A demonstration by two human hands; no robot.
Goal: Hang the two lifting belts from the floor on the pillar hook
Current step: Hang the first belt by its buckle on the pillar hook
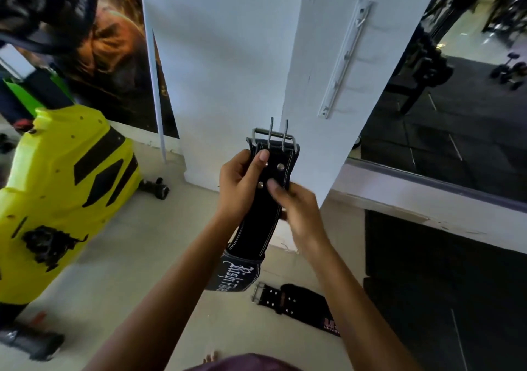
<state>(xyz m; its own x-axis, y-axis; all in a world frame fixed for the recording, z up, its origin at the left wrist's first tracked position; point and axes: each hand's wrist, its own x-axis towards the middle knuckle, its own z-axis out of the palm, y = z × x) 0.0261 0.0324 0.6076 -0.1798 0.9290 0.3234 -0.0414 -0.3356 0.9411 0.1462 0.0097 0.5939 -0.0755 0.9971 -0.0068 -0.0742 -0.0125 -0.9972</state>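
Beside pillar, both hands grip belt

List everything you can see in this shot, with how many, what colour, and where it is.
Held lifting belt: one, black with white stitching and lettering, held upright in both hands before the pillar, steel buckle at top.
Floor lifting belt: one, black, lying flat on the floor at the pillar's foot.
Pillar: one, white, centre.
Hook rail: one, white with metal hooks, on the pillar's right face, nothing hanging on it.
Machine housing: one, yellow-green with black panels, left.
Poster: one, dark brown-orange, left wall.
Dumbbells: black, upper right; count unclear.
Floor: pale at the pillar, black matting to the right.
Left hand: gripping the held belt's left edge.
Right hand: gripping its right edge.
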